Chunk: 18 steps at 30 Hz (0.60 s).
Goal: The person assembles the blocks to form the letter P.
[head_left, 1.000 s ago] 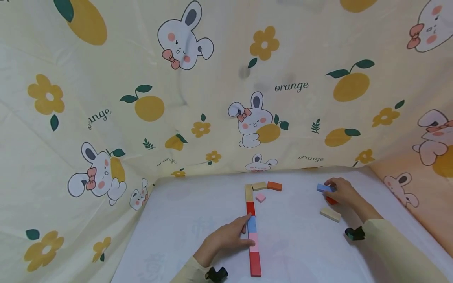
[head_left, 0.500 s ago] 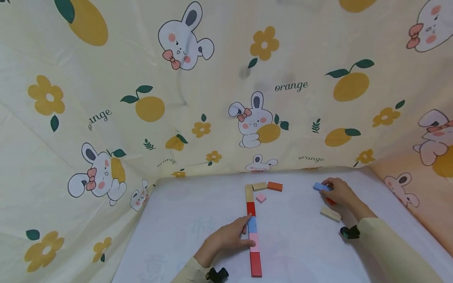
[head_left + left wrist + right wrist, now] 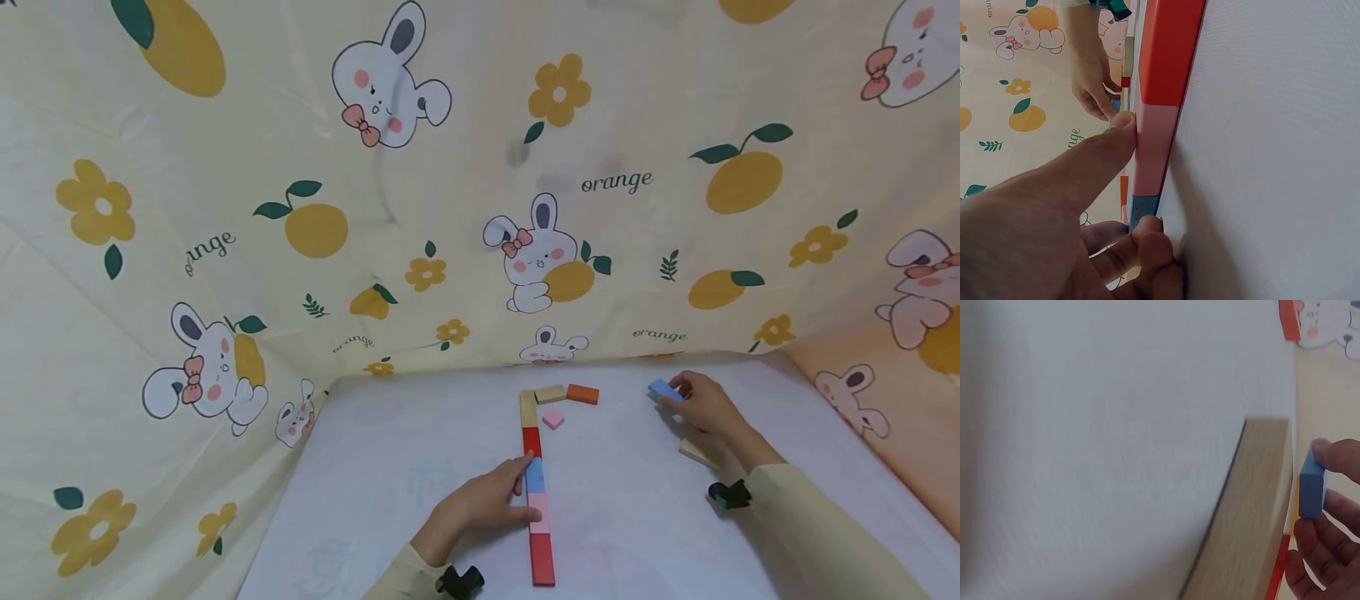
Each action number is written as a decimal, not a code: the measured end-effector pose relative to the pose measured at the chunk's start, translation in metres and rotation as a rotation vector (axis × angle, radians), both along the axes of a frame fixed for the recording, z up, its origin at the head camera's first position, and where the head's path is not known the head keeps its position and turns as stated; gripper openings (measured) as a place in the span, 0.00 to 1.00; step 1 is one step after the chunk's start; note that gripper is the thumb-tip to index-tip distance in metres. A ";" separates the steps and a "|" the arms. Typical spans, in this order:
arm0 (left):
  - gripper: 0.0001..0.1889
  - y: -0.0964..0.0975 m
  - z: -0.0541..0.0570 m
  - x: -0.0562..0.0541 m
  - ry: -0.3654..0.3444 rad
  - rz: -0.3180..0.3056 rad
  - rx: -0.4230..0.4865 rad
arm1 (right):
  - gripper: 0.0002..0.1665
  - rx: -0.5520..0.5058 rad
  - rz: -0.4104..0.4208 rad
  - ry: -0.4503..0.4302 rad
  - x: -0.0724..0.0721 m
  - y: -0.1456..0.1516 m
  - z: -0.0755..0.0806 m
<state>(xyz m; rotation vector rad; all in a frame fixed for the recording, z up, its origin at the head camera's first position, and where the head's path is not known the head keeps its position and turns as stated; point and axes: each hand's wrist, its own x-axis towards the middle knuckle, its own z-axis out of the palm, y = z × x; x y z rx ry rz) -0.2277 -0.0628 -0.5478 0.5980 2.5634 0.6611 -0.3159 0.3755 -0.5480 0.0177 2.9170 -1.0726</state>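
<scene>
My left hand rests along a straight row of flat rectangular blocks. Its thumb touches the top of the pink block, and its index fingertip lies by the blue row block. Other fingers bend near the row's side in the left wrist view. Red blocks flank these two in the row. Over at the right, my right hand pinches a loose blue block between thumb and fingers, above the table. Below that hand lie a plain wooden block and a mostly hidden red block.
At the row's far end, a plain wooden block meets another plain block set crosswise, followed by an orange block. A small pink block lies inside that corner. A printed cloth hangs behind the white table.
My right hand has carried the loose blue block to the left and slightly away from the red and plain blocks. My left hand stays in place on the row.
</scene>
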 end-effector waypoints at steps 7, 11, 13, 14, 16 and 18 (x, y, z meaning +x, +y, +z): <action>0.52 0.000 0.001 0.000 0.017 -0.008 -0.009 | 0.34 -0.033 -0.018 -0.026 0.009 -0.022 0.003; 0.52 0.000 0.000 -0.001 0.016 -0.009 -0.008 | 0.33 -0.082 -0.035 -0.028 0.011 -0.034 0.001; 0.52 0.001 0.001 0.000 0.013 -0.008 -0.007 | 0.32 -0.109 -0.043 -0.021 0.013 -0.040 -0.001; 0.52 0.001 0.001 0.000 0.011 -0.006 -0.008 | 0.31 -0.113 -0.047 -0.010 0.014 -0.043 -0.002; 0.52 0.001 0.001 0.000 0.010 -0.007 -0.008 | 0.30 -0.121 -0.046 0.018 0.016 -0.050 -0.005; 0.52 0.002 0.001 0.000 0.011 -0.007 -0.012 | 0.29 -0.115 -0.044 0.049 0.019 -0.056 -0.007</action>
